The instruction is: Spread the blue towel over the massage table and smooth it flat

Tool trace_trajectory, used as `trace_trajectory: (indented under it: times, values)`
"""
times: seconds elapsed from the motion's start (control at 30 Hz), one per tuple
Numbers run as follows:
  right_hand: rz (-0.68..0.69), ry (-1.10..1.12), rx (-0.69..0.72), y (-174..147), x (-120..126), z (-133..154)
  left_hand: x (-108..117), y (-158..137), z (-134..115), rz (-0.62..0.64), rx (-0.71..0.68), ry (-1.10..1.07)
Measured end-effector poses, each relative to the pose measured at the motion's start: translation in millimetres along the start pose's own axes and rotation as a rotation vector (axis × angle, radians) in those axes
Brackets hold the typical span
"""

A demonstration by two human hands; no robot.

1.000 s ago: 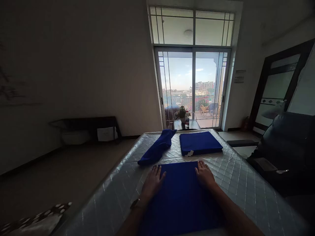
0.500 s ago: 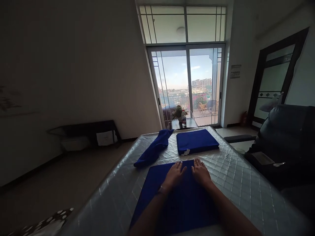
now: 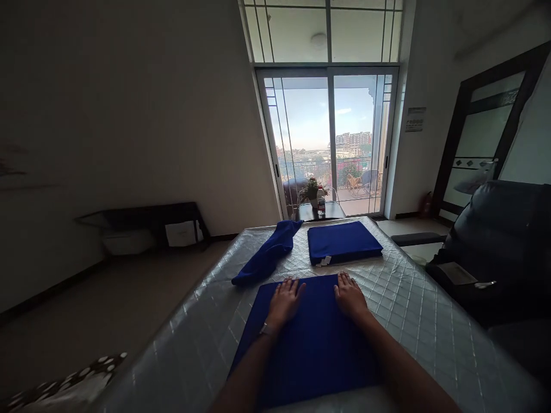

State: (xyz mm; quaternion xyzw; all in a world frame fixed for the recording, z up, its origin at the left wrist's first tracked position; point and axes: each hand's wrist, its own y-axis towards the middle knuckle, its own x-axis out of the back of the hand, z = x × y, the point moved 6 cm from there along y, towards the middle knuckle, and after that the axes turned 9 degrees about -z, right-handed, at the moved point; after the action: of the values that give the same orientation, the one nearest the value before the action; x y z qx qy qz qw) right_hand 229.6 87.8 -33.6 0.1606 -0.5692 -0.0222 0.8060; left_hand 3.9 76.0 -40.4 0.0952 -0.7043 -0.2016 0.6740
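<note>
A folded dark-blue cloth (image 3: 316, 338) lies flat before me on a quilted silvery cover (image 3: 413, 304). My left hand (image 3: 284, 301) rests palm down near the cloth's far edge, fingers stretched out. Flat on its far right corner lies my right hand (image 3: 350, 294), fingers extended and holding nothing. Beyond them sits a neat folded stack of blue cloth (image 3: 344, 241), with small white tags at its front edge. A loose, crumpled blue cloth (image 3: 269, 252) lies to the left of that stack.
Past the far edge stands a small dark table (image 3: 329, 213) with a potted plant (image 3: 310, 189) and a bottle (image 3: 321, 201), before a sliding glass door (image 3: 331, 137). A black armchair (image 3: 508, 235) is on the right. By the left wall is a low dark rack (image 3: 150, 221).
My left hand has slid left across the blue cloth, away from my right hand. The right hand stays near the far right corner. The view has shifted slightly.
</note>
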Motion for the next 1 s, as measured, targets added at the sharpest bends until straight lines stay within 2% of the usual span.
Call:
trace_trajectory:
  times: [0.1,0.17,0.23,0.53,0.9,1.0]
  values:
    - [0.002,-0.004,0.0,0,0,0,4,-11,49,0.012,0.128,0.038]
    - [0.003,-0.011,0.001,-1,0,0,5,-16,66,0.01,0.177,0.05]
    - [0.005,-0.021,0.003,-1,1,1,5,-19,72,0.002,0.206,0.053]
    - [0.007,-0.064,0.013,-4,10,8,9,-21,68,-0.034,0.227,0.043]
    - [0.06,-0.033,0.014,-29,11,6,18,-21,65,-0.044,0.205,0.079]
    - [0.058,-0.02,0.015,-28,12,7,27,-16,40,-0.082,0.179,0.057]
